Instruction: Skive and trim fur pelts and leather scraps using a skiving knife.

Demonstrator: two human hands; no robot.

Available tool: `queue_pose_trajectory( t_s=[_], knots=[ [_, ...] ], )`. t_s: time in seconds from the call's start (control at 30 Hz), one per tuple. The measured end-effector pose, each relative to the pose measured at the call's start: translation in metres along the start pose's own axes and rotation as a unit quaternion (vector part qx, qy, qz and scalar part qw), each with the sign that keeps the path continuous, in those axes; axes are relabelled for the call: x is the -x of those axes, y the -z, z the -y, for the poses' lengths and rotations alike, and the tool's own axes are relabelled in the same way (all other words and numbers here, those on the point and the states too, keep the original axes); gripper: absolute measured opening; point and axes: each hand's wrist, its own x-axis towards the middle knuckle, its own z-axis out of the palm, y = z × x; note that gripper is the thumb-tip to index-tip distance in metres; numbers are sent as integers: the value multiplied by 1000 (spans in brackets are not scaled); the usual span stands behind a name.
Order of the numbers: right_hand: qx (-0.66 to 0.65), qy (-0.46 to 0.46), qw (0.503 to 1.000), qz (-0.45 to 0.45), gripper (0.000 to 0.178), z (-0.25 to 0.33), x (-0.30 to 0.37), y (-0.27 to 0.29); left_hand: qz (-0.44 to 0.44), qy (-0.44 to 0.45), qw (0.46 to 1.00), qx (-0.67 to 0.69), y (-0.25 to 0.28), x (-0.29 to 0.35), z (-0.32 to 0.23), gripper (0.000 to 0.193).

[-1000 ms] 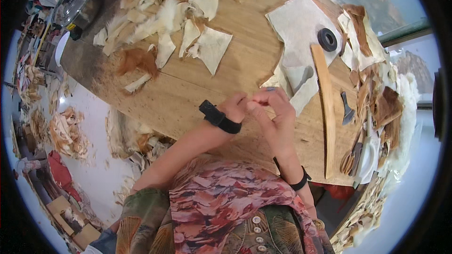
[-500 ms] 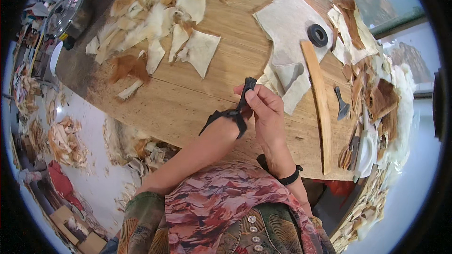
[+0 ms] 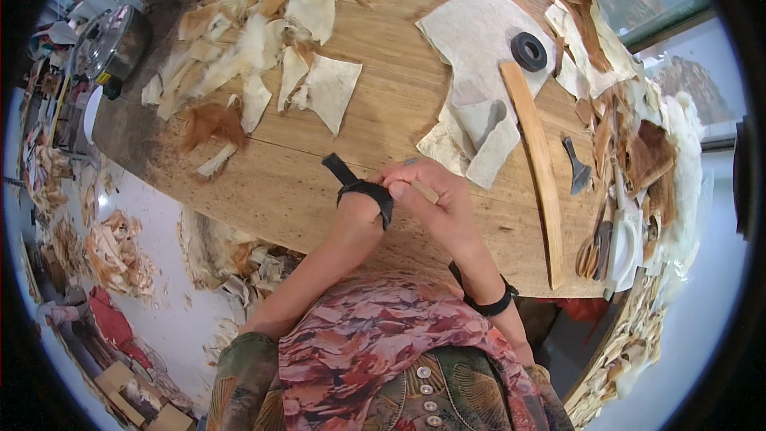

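A black strap (image 3: 369,191) goes round my left wrist, its loose end (image 3: 339,168) sticking up and to the left. My left hand (image 3: 388,179) is mostly hidden behind the strap and the other hand, so its fingers cannot be made out. Beside it, my right hand (image 3: 431,195) is closed, thumb and fingertips pinched together at the strap's right edge. Another black band (image 3: 488,303) circles my right wrist. Both hands are above the near part of the wooden table (image 3: 311,191).
Fur and hide scraps (image 3: 263,40) cover the table's far left. To the right lie a pale hide sheet (image 3: 479,40), a black tape roll (image 3: 528,52), a long wooden strip (image 3: 533,168) and a dark metal blade (image 3: 576,166). White-handled scissors (image 3: 626,251) lie near the right edge.
My right hand has let go of the strap's loose end and moved slightly down and left to its edge. The loose end now points up-left, and my left wrist has shifted left.
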Motion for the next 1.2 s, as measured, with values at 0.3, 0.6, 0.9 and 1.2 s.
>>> queue_pose_trajectory(
  t_s=[0.3,0.6,0.9,1.2],
  knots=[
    [51,-106,993,3,26,6,1,3,112,-54,987,-102,-6,10,-1,30],
    [-286,-275,916,53,34,-3,1,6,174,-12,984,-32,1,11,-3,32],
    [63,38,991,111,32,2,2,13,75,-29,996,-45,1,6,7,23],
    [220,28,971,88,45,29,10,8,48,-36,997,-46,2,-3,-7,36]
  ],
)
